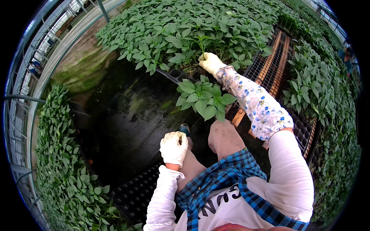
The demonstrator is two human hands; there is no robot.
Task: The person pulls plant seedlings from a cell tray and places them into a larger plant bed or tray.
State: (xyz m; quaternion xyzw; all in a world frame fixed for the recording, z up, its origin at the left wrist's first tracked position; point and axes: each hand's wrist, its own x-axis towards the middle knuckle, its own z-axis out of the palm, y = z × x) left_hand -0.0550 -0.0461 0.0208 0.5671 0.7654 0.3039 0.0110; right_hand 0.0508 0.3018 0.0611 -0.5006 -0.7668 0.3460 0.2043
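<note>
My right hand, in a pale yellow glove, reaches to the near edge of a dense bed of leafy green seedlings. Its thumb and fingers pinch the stem of one seedling, whose leaves rise above the fist. Just below the hand runs the rim of a black plug tray with bare cells and soil. A separate clump of seedlings spreads between that tray and my knee, its base hidden by leaves. My left hand, in a soiled white glove, is curled loosely over my left leg, with nothing visible in it.
Black plug trays lie at the lower left beside another row of seedlings. Dark ground sheeting covers the floor. On the right, wooden slats run along more trays and plants. A greenhouse frame curves along the left.
</note>
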